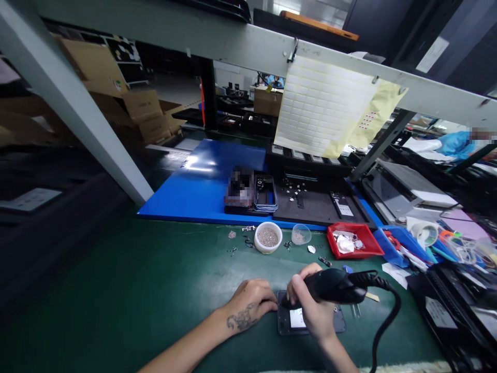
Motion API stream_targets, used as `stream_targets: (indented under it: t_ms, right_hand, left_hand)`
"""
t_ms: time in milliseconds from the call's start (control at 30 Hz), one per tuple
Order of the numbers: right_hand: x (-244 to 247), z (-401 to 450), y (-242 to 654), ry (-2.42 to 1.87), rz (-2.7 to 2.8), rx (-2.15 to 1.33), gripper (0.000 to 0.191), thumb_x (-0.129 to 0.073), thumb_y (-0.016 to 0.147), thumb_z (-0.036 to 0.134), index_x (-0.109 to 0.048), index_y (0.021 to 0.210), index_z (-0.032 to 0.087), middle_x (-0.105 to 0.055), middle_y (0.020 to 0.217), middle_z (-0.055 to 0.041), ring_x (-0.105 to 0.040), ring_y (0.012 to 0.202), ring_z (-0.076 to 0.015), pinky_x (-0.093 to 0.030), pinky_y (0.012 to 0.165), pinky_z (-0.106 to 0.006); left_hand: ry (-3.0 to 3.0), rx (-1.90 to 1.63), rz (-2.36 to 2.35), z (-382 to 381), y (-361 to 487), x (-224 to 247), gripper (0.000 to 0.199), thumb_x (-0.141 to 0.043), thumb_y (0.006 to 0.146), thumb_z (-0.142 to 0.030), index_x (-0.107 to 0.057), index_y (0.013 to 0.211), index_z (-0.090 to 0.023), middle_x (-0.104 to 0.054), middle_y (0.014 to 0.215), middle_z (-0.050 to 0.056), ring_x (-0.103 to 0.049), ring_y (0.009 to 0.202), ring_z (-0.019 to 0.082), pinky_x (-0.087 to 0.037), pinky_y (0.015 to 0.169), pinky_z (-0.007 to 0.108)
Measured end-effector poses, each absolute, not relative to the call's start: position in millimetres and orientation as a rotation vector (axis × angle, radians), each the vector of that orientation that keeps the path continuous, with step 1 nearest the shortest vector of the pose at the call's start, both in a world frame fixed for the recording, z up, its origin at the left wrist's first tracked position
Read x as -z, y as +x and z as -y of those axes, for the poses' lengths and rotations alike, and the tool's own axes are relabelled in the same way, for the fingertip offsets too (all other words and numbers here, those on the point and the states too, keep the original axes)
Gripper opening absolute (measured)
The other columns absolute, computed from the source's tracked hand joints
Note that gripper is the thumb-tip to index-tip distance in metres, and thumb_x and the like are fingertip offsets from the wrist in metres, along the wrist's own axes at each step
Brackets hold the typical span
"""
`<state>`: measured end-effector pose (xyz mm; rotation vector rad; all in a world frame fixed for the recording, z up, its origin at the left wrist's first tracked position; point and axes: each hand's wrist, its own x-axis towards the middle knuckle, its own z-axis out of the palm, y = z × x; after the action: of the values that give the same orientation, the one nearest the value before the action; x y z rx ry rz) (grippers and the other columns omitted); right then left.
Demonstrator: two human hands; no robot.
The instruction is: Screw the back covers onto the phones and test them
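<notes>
"Where's the phone body (284,322)?"
"Flat on the green mat (155,290), under the right hand (316,312)."
"What's that hand holding?"
"A black corded electric screwdriver (334,286), fingers wrapped round it, nose down over the phone's left end. Whether the bit touches is hidden."
"And the left hand (250,303)?"
"Fingertips at the left edge, probably steadying it; I can't tell if they pinch."
"Why the white tub (267,250) of small metal parts just beyond?"
"Likely for easy reach. The cord (396,303) loops right, clear of the phone."
</notes>
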<state>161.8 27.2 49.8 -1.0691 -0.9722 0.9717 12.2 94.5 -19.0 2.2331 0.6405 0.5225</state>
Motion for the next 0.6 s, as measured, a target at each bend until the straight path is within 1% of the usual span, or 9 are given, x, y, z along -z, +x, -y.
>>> stream_targets:
  t_ms: [67, 167, 300, 500, 600]
  right_hand:
    - [-47, -29, 160, -1.093, 0.979, -0.953, 0.019, -0.063, 0.087, 0.03, -0.046, 0.08, 0.023, -0.05, 0.051, 0.0081, -0.048, 0.044, -0.0105, -0.04, 0.046, -0.024]
    - [-42, -31, 159, -1.102, 0.991, -0.937, 0.019, -0.063, 0.086, 0.03, -0.046, 0.08, 0.024, -0.05, 0.051, 0.0083, -0.047, 0.044, -0.0106, -0.04, 0.045, -0.023]
    - [-35, -30, 161, -1.199, 1.059, -0.875, 0.018, -0.061, 0.087, 0.031, -0.046, 0.08, 0.024, -0.049, 0.054, 0.0073, -0.048, 0.046, -0.012, -0.041, 0.047, -0.026]
    - [-37, -23, 159, -1.333, 1.186, -0.798, 0.02, -0.062, 0.085, 0.033, -0.048, 0.077, 0.022, -0.05, 0.061, 0.0056, -0.05, 0.051, -0.0122, -0.043, 0.05, -0.026]
    - [-39, -24, 159, -1.324, 1.186, -0.801, 0.02, -0.061, 0.086, 0.033, -0.048, 0.076, 0.022, -0.05, 0.059, 0.0057, -0.05, 0.05, -0.0124, -0.043, 0.05, -0.026]
  left_hand:
    - [2.253, -0.504, -0.648, -94, 13, 21, 0.002, -0.073, 0.078, -0.022, -0.074, 0.079, -0.022, -0.07, 0.073, 0.0, -0.064, 0.074, 0.018, -0.046, 0.071, 0.025]
    - [2.271, -0.485, -0.65, -93, 14, 21, 0.003, -0.075, 0.076, -0.024, -0.074, 0.078, -0.022, -0.07, 0.074, -0.001, -0.064, 0.074, 0.018, -0.046, 0.071, 0.024]
    - [2.281, -0.464, -0.647, -91, 15, 21, 0.004, -0.076, 0.075, -0.025, -0.074, 0.078, -0.024, -0.071, 0.076, -0.002, -0.065, 0.075, 0.018, -0.045, 0.073, 0.025]
    - [2.275, -0.451, -0.626, -91, 15, 19, 0.005, -0.071, 0.08, -0.027, -0.074, 0.082, -0.023, -0.072, 0.079, -0.001, -0.065, 0.075, 0.018, -0.045, 0.073, 0.025]
    - [2.271, -0.455, -0.604, -93, 14, 16, 0.008, -0.065, 0.084, -0.023, -0.073, 0.084, -0.023, -0.072, 0.081, -0.001, -0.064, 0.077, 0.018, -0.045, 0.074, 0.025]
